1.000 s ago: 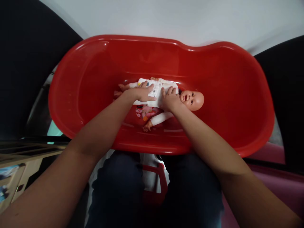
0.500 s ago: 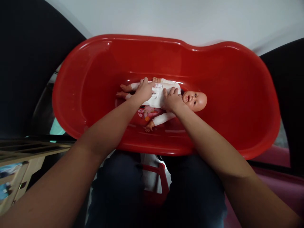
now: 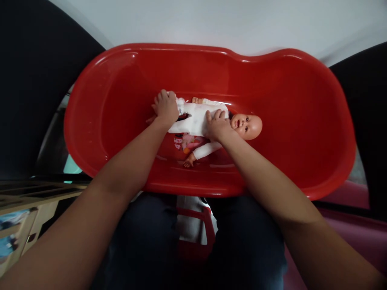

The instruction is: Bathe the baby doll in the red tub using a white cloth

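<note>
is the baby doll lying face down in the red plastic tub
No, the bald plastic baby doll lies on its back in the red plastic tub, eyes and open mouth facing up.

Doll (image 3: 196, 121): bald, white suit, lying flat.
Place: chest under right hand (image 3: 216, 127), legs gripped by left hand (image 3: 165, 106).

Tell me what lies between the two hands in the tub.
In the head view, the white-clothed middle of the doll fills that gap; left hand at its legs, right hand on its chest.
</note>
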The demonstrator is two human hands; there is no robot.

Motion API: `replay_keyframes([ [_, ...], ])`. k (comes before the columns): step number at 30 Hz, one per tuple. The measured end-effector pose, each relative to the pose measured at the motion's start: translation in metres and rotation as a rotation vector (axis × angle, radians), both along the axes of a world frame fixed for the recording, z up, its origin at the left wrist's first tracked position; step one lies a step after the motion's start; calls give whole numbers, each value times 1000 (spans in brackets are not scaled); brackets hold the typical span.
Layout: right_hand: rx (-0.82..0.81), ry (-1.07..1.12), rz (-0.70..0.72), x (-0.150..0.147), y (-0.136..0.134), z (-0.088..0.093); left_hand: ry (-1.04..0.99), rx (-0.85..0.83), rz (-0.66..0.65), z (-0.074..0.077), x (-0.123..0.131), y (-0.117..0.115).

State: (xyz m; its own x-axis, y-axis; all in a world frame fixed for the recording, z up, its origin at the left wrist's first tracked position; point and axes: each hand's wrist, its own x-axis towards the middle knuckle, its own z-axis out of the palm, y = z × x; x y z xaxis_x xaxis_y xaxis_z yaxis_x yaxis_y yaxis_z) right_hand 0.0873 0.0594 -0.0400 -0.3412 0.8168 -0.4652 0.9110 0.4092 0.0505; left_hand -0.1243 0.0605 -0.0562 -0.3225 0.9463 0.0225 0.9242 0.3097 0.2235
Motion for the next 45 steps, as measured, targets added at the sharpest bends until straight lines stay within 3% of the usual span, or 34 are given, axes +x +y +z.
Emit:
replay_keyframes([
  [3,-3,2,-14,-1,-2,3,-54,60,-222,-5,16,6],
  [5,-4,0,-12,-2,-3,6,-99,-13,-331,-13,23,7],
  [9,-20,-14,1,-2,-5,8,-112,-160,-370,-29,21,3],
  [26,-12,-9,-4,-3,-4,5,25,-211,-289,-9,17,2],
  [32,-6,26,10,0,-2,1,159,-326,-54,-4,2,-1],
  [35,-11,28,2,0,-2,2,182,-289,22,-7,-5,-5],
  [37,-22,17,-8,-2,-2,3,168,-195,-44,-10,-8,-7],
  [41,-25,6,-17,-4,-3,5,51,-169,-369,-21,-7,-4],
  [43,-16,2,-14,-4,-3,7,16,-203,-421,-27,-5,-1],
  [45,-16,-3,-9,-4,-4,9,0,-209,-390,-30,-5,2],
])
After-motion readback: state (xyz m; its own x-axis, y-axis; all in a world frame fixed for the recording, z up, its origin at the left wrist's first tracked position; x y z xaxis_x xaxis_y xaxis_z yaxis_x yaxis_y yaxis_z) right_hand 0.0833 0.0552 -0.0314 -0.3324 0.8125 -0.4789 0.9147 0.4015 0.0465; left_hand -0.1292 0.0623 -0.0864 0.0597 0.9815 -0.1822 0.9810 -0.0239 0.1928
